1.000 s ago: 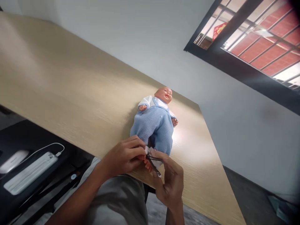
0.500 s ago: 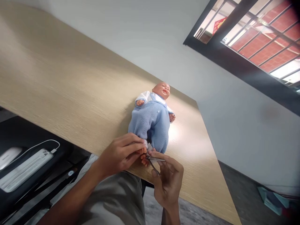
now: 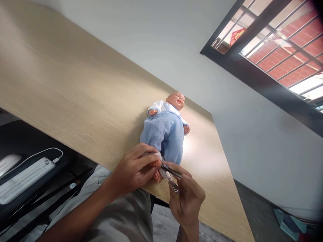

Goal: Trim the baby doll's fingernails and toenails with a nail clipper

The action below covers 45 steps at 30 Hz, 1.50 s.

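A baby doll [image 3: 164, 129] in a blue fleece romper with white sleeves lies on its back on the table, its feet toward me. My left hand [image 3: 135, 166] is closed around one of the doll's feet [image 3: 155, 163], fingers wrapped over the white cuff by its toes. Between the thumb and fingers of my right hand [image 3: 186, 193] is a metal nail clipper [image 3: 171, 178], its lever spread away from the body. The clipper's jaw end points at the held foot's toes; whether it touches them I cannot tell. Below it shows the other foot [image 3: 157, 176].
The wooden table [image 3: 75, 90] runs along a pale wall [image 3: 156, 37]. A white power strip [image 3: 27, 181] with a plugged-in cable lies on a black surface at lower left. A barred window [image 3: 285, 43] is at upper right. A greenish object [image 3: 290, 223] lies on the floor.
My right hand has turned the nail clipper, so its body and lever now show more plainly near the toes. My left hand keeps its hold on the foot. The whole view has shifted slightly.
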Tool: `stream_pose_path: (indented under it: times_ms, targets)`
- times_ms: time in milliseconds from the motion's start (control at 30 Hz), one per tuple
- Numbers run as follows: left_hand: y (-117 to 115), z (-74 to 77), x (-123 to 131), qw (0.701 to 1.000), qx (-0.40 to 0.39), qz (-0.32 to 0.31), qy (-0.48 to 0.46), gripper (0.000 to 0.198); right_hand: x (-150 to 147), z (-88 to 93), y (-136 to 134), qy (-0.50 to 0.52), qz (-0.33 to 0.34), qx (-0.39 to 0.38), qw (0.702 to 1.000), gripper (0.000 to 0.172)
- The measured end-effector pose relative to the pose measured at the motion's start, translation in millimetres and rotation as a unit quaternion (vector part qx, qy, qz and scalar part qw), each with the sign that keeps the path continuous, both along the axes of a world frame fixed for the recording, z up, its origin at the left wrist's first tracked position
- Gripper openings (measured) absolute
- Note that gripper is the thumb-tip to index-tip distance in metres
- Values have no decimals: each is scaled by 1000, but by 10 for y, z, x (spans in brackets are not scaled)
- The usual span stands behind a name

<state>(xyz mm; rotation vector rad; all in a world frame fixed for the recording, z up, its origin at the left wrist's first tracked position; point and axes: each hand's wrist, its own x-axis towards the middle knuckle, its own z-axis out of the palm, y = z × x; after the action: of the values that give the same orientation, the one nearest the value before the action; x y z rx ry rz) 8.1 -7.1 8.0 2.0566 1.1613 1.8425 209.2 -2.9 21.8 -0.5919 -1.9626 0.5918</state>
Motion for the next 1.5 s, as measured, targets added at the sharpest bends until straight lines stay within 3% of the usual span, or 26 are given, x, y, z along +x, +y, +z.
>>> stream_pose_path:
  times_ms: [200, 467, 700, 967, 1167, 1233, 1367, 1500]
  targets:
    - [2, -3, -7, 1000, -2, -7, 1, 7, 8, -5, 13, -44, -9, 66, 997, 63]
    - [16, 6, -13, 1000, 15, -16, 1, 8, -17, 95, -1, -112, -25, 154, 981, 57]
    - [33, -23, -22, 1000, 17, -25, 6, 6, -22, 282, 116, -180, -9, 296, 938, 23]
    - [39, -44, -29, 999, 21, -36, 5, 7, -150, 524, 162, -219, 7, 352, 910, 17]
    - [43, -39, -29, 999, 27, -40, -1, 6, -183, 581, 158, -244, 20, 359, 900, 16]
    - [46, -35, -29, 999, 26, -41, -2, 5, -154, 537, 171, -223, 27, 344, 912, 18]
    - [43, -29, -31, 999, 23, -38, -2, 6, -15, 421, 308, -155, 29, 236, 959, 29]
    - [25, -51, -30, 999, 17, -37, 4, 6, 102, 395, 530, -129, -39, 106, 985, 51]
